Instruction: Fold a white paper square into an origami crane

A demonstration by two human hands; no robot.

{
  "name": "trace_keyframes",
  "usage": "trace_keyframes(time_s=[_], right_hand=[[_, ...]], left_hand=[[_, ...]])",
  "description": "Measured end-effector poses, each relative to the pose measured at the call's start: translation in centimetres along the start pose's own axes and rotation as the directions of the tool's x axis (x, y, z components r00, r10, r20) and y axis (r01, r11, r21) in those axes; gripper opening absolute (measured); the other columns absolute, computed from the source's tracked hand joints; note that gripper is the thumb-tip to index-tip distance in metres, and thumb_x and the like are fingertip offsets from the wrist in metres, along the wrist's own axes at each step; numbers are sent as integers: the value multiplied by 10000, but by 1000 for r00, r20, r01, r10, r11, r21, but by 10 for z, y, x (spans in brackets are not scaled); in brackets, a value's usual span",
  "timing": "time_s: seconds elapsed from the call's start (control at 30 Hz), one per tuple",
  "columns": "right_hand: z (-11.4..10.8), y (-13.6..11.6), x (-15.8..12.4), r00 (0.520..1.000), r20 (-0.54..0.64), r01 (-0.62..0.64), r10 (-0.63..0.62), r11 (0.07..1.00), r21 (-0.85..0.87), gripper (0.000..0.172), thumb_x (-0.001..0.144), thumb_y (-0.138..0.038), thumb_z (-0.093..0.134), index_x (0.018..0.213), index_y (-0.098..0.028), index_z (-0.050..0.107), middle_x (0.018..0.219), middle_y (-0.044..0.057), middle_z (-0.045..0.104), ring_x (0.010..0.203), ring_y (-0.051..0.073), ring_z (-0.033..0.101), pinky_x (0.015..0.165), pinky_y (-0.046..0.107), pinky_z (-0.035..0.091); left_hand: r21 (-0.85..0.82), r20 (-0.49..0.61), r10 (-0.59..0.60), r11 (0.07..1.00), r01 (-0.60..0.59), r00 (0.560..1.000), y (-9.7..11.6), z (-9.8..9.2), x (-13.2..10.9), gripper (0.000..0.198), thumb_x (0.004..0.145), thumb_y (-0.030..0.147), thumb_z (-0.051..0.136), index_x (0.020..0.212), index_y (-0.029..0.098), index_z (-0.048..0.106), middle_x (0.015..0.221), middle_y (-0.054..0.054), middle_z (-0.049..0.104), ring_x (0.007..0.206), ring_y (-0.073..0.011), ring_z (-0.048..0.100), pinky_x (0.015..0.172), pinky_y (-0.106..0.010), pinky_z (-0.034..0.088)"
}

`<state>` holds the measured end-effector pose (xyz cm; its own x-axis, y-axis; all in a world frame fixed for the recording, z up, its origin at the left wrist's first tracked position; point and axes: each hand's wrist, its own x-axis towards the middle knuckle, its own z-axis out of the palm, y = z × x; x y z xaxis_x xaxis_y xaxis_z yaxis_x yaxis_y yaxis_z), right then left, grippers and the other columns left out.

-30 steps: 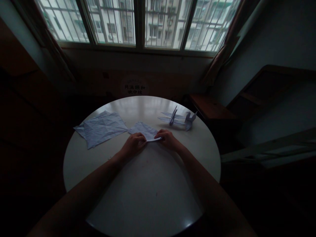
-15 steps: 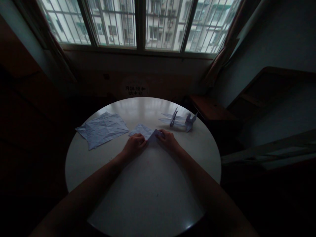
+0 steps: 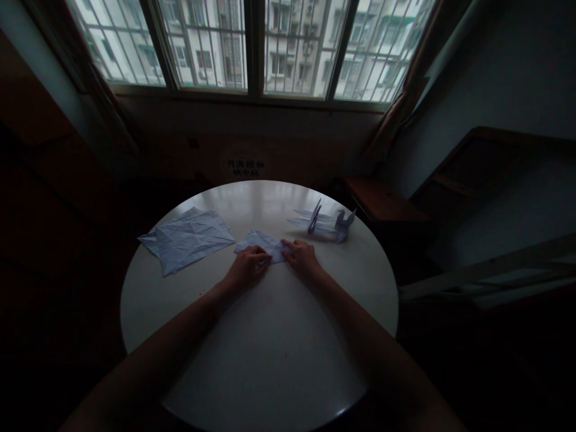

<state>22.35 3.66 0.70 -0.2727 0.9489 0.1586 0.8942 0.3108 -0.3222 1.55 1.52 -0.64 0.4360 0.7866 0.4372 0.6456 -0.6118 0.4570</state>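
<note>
On the round white table (image 3: 274, 336) a small creased paper (image 3: 278, 254) lies nearly flat between my hands. My left hand (image 3: 250, 264) is closed on its left edge, fingers pinched together. At its right side my right hand (image 3: 302, 257) has its fingers on the paper, thumb and fingertips close together. Part of a creased sheet (image 3: 254, 237) shows just behind my left hand. Farther left lie larger creased sheets (image 3: 193, 237), overlapping. Folded paper figures (image 3: 344, 225) with pointed parts stand at the back right of the table.
Behind the table is a barred window (image 3: 211, 48) with curtains at its sides. A reddish-brown wooden surface (image 3: 387, 201) stands beyond the table at the right. The room around is dark.
The paper between my hands was raised in a point and now lies lower and flatter. My right hand has shifted slightly toward me. The view has tilted a little.
</note>
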Motion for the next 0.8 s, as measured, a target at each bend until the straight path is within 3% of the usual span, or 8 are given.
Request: trace_keyframes(time_s=[0.17, 0.37, 0.47, 0.57, 0.7, 0.8], right_hand=[[-1, -5, -2, 1000, 29, -9, 13, 994, -107, 431, 955, -455, 455, 1317, -255, 578, 1086, 111, 625, 1047, 249, 555, 895, 365, 337], [4, -5, -2, 1000, -4, 5, -6, 997, -71, 443, 945, -435, 471, 1329, -234, 566, 1127, 133, 630, 1092, 282, 550, 923, 408, 354], [6, 3, 2, 996, -86, -6, 14, 995, 100, 477, 921, -335, 510, 1369, -171, 513, 1199, 153, 632, 1117, 267, 561, 942, 395, 381], [3, 14, 5, 991, -127, 75, -30, 927, 368, 404, 830, -226, 568, 1226, -155, 611, 1090, 107, 688, 961, 214, 624, 865, 335, 447], [-6, 25, 2, 979, -39, 183, -198, 788, 588, 214, 756, -203, 593, 927, -134, 702, 822, 31, 680, 756, 159, 613, 715, 265, 469], [-12, 25, -2, 937, 77, 222, -342, 749, 625, 168, 735, -187, 640, 863, -141, 739, 879, 46, 665, 783, 150, 621, 727, 250, 477]], left_hand=[[23, 3, -4, 1000, 4, 1000, -1, 3, -1, 147, 851, 196, 626, 926, 205, 751, 965, -75, 692, 920, -214, 622, 857, -366, 474], [72, 9, -62, 996, 61, 998, 4, 1, 0, 343, 832, 215, 647, 1173, 171, 652, 1085, -112, 656, 1021, -249, 596, 923, -394, 470], [58, -4, -65, 996, 65, 998, 3, 1, 0, 284, 827, 213, 655, 1109, 179, 666, 1053, -97, 660, 1011, -246, 595, 912, -383, 468], [24, -2, -39, 999, 39, 999, 1, 1, 1, 130, 832, 175, 640, 950, 189, 691, 963, -70, 677, 935, -224, 605, 864, -359, 463], [-11, 5, -20, 1000, 20, 1000, 1, -2, 1, 121, 826, 104, 612, 857, 191, 691, 919, -56, 682, 896, -203, 606, 826, -334, 449], [-31, 25, -21, 999, 22, 999, 3, -4, 0, 137, 799, 96, 633, 860, 199, 700, 940, -56, 682, 911, -198, 612, 838, -331, 446]])
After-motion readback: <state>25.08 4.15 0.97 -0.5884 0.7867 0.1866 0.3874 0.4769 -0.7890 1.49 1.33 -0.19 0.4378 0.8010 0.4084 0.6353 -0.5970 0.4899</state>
